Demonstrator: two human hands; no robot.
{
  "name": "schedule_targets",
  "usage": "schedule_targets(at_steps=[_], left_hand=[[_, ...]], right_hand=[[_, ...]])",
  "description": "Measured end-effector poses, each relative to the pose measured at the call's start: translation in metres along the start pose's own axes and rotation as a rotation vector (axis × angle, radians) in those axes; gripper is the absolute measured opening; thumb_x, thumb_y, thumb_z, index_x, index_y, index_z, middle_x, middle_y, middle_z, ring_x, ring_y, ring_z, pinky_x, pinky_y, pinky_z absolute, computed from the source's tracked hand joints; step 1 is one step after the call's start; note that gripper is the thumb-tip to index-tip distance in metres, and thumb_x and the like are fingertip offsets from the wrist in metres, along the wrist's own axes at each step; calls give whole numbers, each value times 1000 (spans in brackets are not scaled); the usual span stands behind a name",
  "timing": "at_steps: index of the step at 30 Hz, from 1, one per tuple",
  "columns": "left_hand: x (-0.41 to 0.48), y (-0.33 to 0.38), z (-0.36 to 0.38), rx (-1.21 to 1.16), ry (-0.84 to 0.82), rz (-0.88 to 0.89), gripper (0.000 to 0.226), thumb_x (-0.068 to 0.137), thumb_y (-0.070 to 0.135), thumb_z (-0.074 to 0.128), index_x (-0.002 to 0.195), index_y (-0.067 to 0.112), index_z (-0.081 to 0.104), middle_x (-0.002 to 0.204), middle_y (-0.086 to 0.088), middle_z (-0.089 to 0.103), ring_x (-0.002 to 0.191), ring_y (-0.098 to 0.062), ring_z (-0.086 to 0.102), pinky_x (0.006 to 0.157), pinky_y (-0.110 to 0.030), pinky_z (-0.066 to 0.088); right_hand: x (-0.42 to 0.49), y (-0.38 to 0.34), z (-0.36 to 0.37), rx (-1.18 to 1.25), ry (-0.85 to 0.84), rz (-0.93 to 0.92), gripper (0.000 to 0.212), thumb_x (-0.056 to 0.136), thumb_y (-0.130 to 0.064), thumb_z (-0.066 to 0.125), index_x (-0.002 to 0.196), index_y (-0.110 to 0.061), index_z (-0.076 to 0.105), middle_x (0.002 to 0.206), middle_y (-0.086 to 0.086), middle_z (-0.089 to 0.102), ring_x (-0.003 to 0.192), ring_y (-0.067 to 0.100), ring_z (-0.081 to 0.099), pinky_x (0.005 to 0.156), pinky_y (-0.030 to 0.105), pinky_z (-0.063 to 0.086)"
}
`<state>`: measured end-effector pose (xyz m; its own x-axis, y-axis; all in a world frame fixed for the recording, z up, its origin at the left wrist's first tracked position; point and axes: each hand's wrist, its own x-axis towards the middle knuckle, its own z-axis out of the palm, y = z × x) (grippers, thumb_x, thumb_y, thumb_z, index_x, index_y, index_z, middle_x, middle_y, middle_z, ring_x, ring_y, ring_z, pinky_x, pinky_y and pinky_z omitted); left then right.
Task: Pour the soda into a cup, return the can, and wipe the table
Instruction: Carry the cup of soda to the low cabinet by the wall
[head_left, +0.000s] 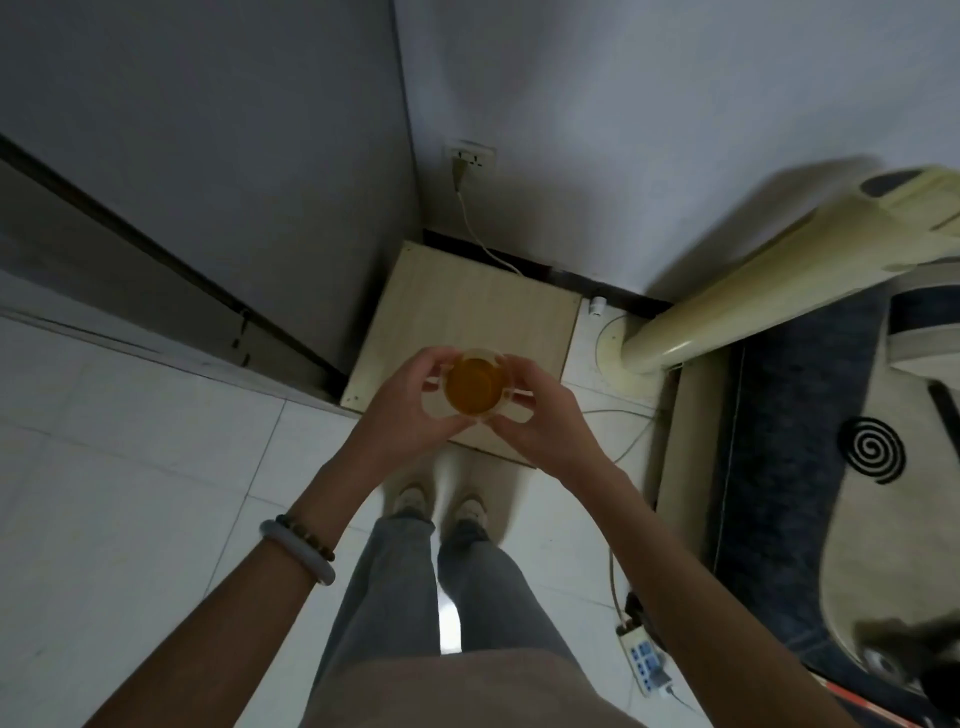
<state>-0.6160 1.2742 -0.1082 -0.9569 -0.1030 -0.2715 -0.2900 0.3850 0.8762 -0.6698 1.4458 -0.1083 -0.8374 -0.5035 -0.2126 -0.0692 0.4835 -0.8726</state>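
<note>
**Fig. 1. Filled cup cradled in both hands over the corner table**

Your left hand (410, 397) and right hand (543, 415) close on a clear cup (476, 385) from opposite sides. The fingers of each hand curl round its own side of the wall, and the thumbs come in on the near side. Neither hand is spread or idle. Two bracelets (301, 551) sit on your left wrist.

The cup holds orange soda (470, 396), and the liquid surface looks level. The cup lies over the near half of the small wooden table (457, 306), closer to its near edge than to its far corners. Your hands hide the base, so you cannot tell whether it rests on the top.

Handling, as a judgement: the wall looks thin and probably flexes, so squeezing would push the liquid up. Most of the weight is the liquid. Grip gently round the middle of the wall, keep the rim level and set the cup down flat. Any drips would make the wall slippery.

Beyond the table's far edge, a plug sits in a wall socket (470, 156). A cream column appliance (727, 296) stands off the right edge, and a power strip (644, 660) lies on the floor. No can or cloth is in view.
</note>
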Motion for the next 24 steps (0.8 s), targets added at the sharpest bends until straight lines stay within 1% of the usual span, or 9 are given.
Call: schedule_targets(at_steps=[2,4,6,10,12,14,17,21,24], left_hand=[[16,-13,-5,7,-7,-4,66,67,24,83,123,24,48,119,14,55,108,3,50,89,-15,41],[31,-29,-9,17,-23,-7,64,68,24,82,123,25,48,119,13,55,108,3,50,89,-14,41],[45,-48,-10,23,-32,-21,64,69,24,82,123,26,47,119,13,55,109,3,50,90,-14,41],[68,-94,-4,70,-69,-19,65,70,27,80,125,27,46,122,10,55,110,-7,52,93,-26,43],[79,-118,2,86,-88,-30,63,71,27,80,124,31,45,121,10,55,110,-7,51,94,-29,44],[90,-140,10,97,-101,-33,63,72,25,79,124,31,45,121,11,55,110,-6,51,95,-30,45],[105,-174,28,98,-127,-47,62,73,26,78,126,28,46,122,9,55,111,-7,51,96,-31,45],[120,-209,51,82,-143,-82,61,70,35,77,123,33,46,122,11,56,111,-8,52,94,-33,46],[126,-220,61,29,-137,-152,59,68,43,77,119,37,47,119,15,56,109,-4,51,91,-28,44]], right_hand=[[16,7,10,6,5,7,54,76,-14,76,124,-14,50,115,-7,56,101,0,54,85,4,42],[33,19,21,15,13,5,54,76,-14,76,124,-14,51,114,-10,55,102,0,54,86,6,43],[47,33,33,13,25,4,54,76,-13,77,124,-13,51,114,-8,57,102,1,54,87,6,43],[70,71,62,-12,43,17,56,75,-12,77,125,-11,52,119,1,60,102,2,54,87,6,43],[78,93,76,-7,46,49,56,75,-12,77,125,-13,52,120,1,60,104,4,55,89,11,45],[86,117,89,-6,49,70,56,75,-11,76,126,-13,51,121,2,60,105,8,57,90,15,46],[95,151,106,-7,61,101,55,76,-10,75,126,-12,51,120,2,60,104,6,55,89,10,44],[102,189,119,-21,56,130,54,77,-9,74,126,-12,51,120,1,58,103,4,53,87,4,41],[107,207,125,-50,33,148,55,78,-11,73,128,-12,50,123,2,58,105,3,51,87,2,40]])
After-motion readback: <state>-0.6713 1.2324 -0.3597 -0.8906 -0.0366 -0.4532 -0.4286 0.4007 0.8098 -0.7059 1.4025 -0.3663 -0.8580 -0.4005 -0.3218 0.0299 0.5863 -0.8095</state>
